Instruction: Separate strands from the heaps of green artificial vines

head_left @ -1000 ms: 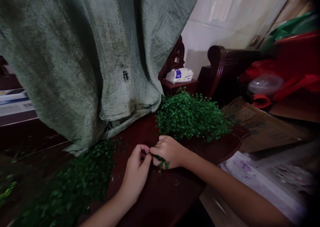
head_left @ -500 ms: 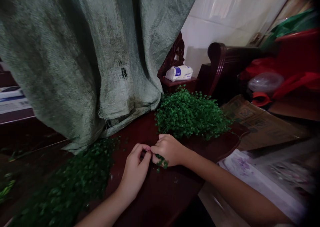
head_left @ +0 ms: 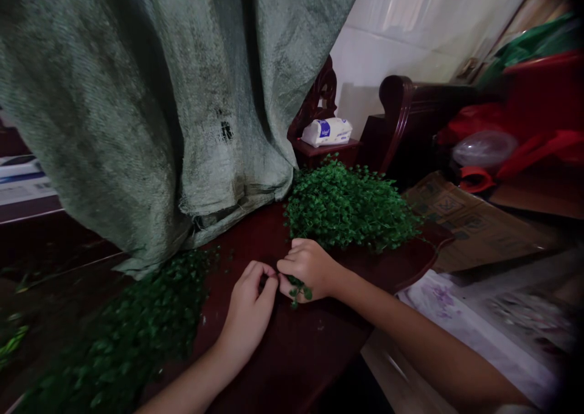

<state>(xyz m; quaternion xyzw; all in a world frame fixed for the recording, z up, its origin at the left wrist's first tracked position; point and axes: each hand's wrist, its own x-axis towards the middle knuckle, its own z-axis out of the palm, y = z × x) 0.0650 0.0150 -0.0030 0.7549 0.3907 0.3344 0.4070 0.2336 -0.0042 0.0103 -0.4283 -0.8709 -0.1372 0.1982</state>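
My left hand [head_left: 249,310] and my right hand [head_left: 309,269] meet over the dark red wooden table [head_left: 292,353], fingertips pinched together. The right hand is closed on a small green plastic leaf sprig [head_left: 298,289] that sticks out under its palm. The left hand's thumb and forefinger pinch at the same spot; what lies between them is too small to make out. A heap of green leaf sprigs [head_left: 349,210] lies just behind the right hand. A second, darker heap of sprigs [head_left: 132,335] spreads to the left of the left hand.
A large grey-green woven sack [head_left: 150,97] hangs over the table's back left. Behind stand carved dark wooden furniture [head_left: 396,122] and a tissue pack [head_left: 327,131]. Flattened cardboard [head_left: 469,225], red bags [head_left: 524,122] and a floral cloth [head_left: 451,322] lie to the right.
Both hands have shifted slightly away from me and stay pinched together; the sprig now hangs a little lower from the right palm. The view dipped slightly.
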